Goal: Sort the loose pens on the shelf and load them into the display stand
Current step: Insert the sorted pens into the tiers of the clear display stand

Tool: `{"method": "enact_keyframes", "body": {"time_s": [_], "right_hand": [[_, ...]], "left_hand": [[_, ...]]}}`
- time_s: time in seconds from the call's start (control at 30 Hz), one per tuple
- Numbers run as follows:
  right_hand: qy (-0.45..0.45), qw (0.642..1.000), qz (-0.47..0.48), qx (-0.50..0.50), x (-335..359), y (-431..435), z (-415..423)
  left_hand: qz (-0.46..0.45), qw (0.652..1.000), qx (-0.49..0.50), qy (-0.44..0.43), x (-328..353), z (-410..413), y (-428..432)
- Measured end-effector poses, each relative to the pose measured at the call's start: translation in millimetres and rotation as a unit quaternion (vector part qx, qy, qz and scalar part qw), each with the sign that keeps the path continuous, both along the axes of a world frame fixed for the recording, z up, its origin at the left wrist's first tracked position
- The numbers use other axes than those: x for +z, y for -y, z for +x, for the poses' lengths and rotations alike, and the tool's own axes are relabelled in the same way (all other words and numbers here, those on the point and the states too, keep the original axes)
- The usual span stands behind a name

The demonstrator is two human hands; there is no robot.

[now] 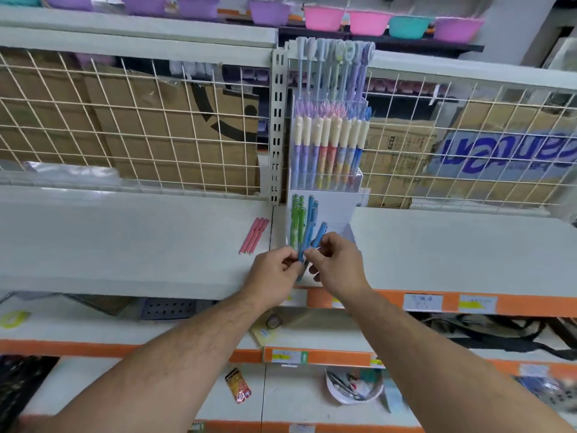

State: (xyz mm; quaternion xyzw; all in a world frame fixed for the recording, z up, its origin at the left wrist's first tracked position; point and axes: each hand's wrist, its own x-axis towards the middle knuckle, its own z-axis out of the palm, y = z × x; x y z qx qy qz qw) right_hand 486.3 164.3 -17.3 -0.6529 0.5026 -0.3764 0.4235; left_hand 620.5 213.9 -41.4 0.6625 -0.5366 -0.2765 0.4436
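blue pens (309, 232): light, stiff, smooth; likely to slip, so pinch mid-barrel.
left hand (274, 267): pinches their lower ends.
right hand (338, 264): pinches one barrel.

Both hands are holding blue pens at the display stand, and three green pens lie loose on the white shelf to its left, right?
Not quite. The head view shows the three loose pens on the white shelf are pink, not green. The left hand and right hand do hold slim blue pens.
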Motion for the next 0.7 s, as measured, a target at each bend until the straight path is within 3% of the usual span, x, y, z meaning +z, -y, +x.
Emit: {"method": "enact_keyframes", "body": {"time_s": [0.27,0.7], "right_hand": [[-0.030,0.999,-0.037,0.007,30,41,-47],[-0.075,0.992,-0.098,0.021,49,87,-16]], "left_hand": [[0.007,0.992,0.095,0.087,-12,-7,5],[0.022,0.995,0.092,0.044,-22,6,12]]}}
